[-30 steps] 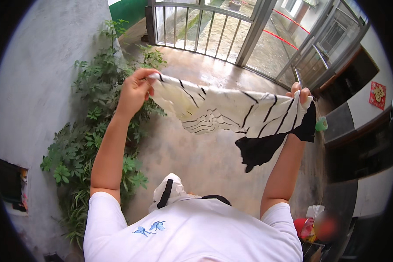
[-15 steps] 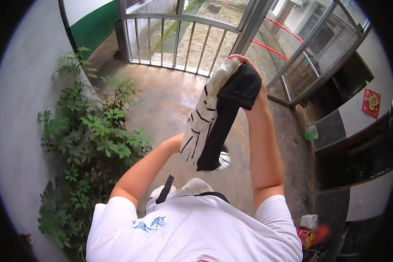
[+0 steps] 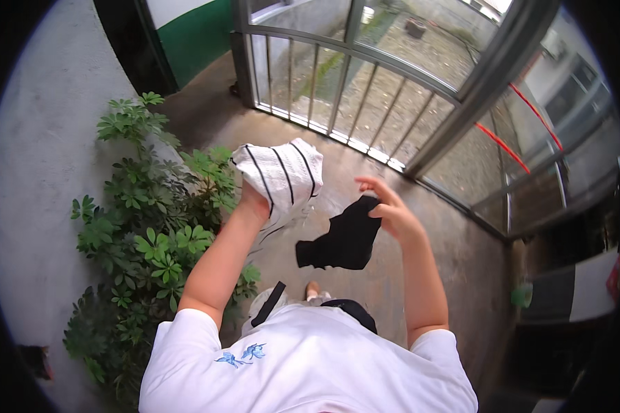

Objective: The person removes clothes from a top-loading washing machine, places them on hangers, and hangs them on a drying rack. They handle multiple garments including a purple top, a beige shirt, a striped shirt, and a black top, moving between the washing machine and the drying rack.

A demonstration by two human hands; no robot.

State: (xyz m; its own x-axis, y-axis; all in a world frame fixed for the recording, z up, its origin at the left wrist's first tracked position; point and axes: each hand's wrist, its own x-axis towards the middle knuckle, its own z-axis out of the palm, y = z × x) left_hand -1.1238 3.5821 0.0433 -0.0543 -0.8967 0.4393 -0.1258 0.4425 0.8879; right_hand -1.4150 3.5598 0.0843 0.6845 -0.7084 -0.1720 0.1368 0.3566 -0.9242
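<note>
My left hand (image 3: 254,201) is raised at centre left, its fingers hidden under a white cloth with black stripes (image 3: 288,172). The cloth drapes over and around that hand, and a thin part trails down below it. Farther right, my right hand (image 3: 397,215) has its thumb and some fingers around the upper corner of a black cloth (image 3: 344,237), with one finger stretched to the left. The black cloth hangs from there, angled down to the left. Whether the two cloths are joined cannot be seen.
A leafy green plant (image 3: 158,241) stands along the left wall, close to my left forearm. Ahead is a metal-framed glass door with bars (image 3: 337,89). Concrete floor (image 3: 455,275) lies below, and a green bin (image 3: 521,295) sits at the right.
The striped cloth and the black cloth, bunched together before, are spread apart. My left hand has risen with the striped part; my right hand has come lower. The view has turned somewhat left.
</note>
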